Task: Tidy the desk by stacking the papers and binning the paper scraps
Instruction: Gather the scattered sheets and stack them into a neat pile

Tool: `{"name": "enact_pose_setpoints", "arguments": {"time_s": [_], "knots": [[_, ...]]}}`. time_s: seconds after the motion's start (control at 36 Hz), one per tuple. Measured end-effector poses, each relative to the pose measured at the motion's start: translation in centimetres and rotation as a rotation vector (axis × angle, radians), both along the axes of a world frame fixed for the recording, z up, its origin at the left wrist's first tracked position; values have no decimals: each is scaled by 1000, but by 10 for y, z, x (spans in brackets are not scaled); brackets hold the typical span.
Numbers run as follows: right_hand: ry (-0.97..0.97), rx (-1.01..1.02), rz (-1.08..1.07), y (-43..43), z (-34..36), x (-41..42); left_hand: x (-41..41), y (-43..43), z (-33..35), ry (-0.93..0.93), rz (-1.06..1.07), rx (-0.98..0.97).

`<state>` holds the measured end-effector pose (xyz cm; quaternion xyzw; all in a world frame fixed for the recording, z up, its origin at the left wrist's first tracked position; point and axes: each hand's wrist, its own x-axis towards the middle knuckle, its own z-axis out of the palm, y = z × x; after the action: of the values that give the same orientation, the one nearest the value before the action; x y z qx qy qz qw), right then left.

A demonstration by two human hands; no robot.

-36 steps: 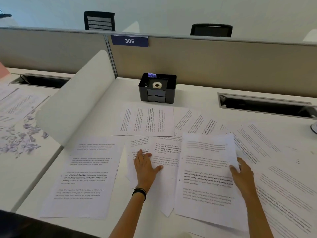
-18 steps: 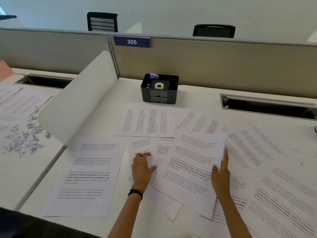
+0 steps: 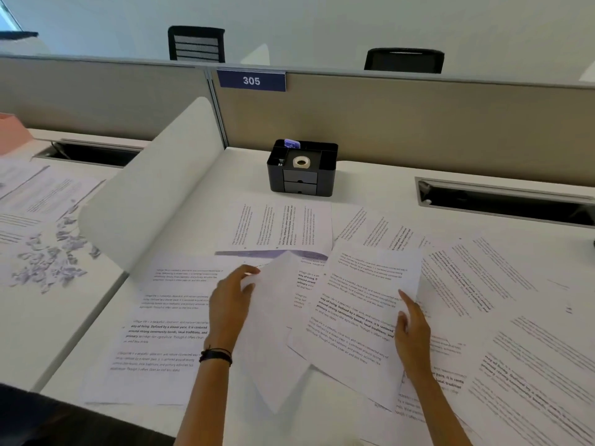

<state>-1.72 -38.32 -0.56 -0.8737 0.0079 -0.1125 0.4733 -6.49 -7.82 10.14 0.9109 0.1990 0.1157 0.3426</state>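
Note:
Several printed sheets lie scattered over the white desk (image 3: 370, 185). My left hand (image 3: 230, 304) grips the left edge of a sheet (image 3: 273, 323) that is lifted and shows its blank back. My right hand (image 3: 412, 329) rests with fingers extended on a tilted printed sheet (image 3: 357, 310) in the middle, index finger pointing up along its right side. Another sheet (image 3: 161, 329) lies flat to the left, one (image 3: 277, 226) lies sideways behind, and more sheets (image 3: 515, 317) spread to the right. A heap of paper scraps (image 3: 51, 262) sits on the neighbouring desk at left.
A black desk organiser (image 3: 301, 170) with a tape roll stands at the back centre. A curved white divider (image 3: 151, 188) separates the two desks. Cable slots (image 3: 502, 202) run along the back. The beige partition (image 3: 386, 123) carries a 305 sign.
My left hand went from lying flat on a sheet to gripping its edge and lifting it. My right hand slid the middle sheet leftward and rotated it.

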Motion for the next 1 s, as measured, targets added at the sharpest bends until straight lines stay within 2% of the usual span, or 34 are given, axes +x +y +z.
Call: {"name": "enact_pose_setpoints", "arguments": {"time_s": [0.22,0.39,0.53,0.72,1.0], "knots": [[-19,47,-32,-1,-1,2,-20,12,67,-141,126,239],[7,47,-54,-7,-19,8,-31,-15,108,-391,121,334],[17,67,-74,-8,-17,8,-22,-46,104,-469,-85,384],[61,108,-68,-1,10,-3,-6,-100,53,-381,-390,291],[112,496,-96,0,27,-10,-3,-152,7,-312,-686,190]]}}
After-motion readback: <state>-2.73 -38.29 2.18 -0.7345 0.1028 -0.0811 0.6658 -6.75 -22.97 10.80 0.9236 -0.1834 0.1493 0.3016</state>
